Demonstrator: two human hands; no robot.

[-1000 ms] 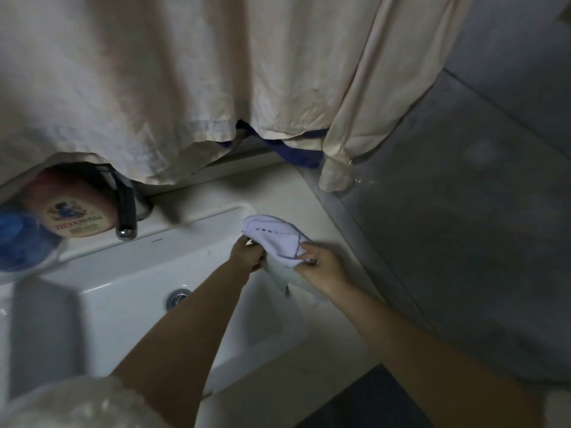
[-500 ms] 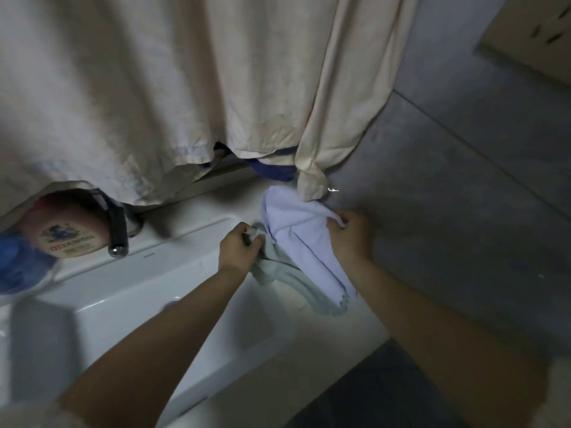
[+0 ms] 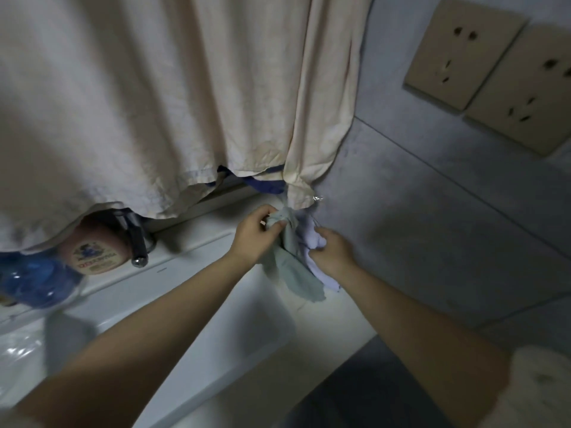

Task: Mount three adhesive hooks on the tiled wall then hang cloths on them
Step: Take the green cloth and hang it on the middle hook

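**Two hands gripped bunched cloths above a white sink**

Two bare forearms reached forward from the bottom of the view, meeting near the centre. The left hand [image 3: 251, 234] had its fingers and thumb curled tightly round the gathered top of a pale green cloth [image 3: 292, 270], which was soft, thin and crumpled, its loose end hanging down in a ragged point. The right hand [image 3: 333, 253] pinched a pale lilac cloth [image 3: 313, 240], equally limp and creased, which lay just beside the green one and touched it; its lower edge drooped behind the green cloth. Both cloths were held in the air over the right rim of a glossy white sink [image 3: 197, 307], a smooth rectangular basin with rounded corners.

Directly above the hands hung a cream curtain [image 3: 173, 97] of wrinkled woven fabric, falling in long vertical folds to an uneven hem, with a strip of dark blue fabric [image 3: 265, 185] showing beneath it. To the right stood the tiled wall [image 3: 432, 217], matte grey with thin straight grout lines. Two beige rectangular wall sockets [image 3: 494, 66] sat side by side near the upper right corner. At the left, a dark metal tap [image 3: 137, 239] curved down toward the basin, next to a round pinkish container [image 3: 95, 253] with a printed label and a translucent blue object [image 3: 34, 279] of blurred shape.
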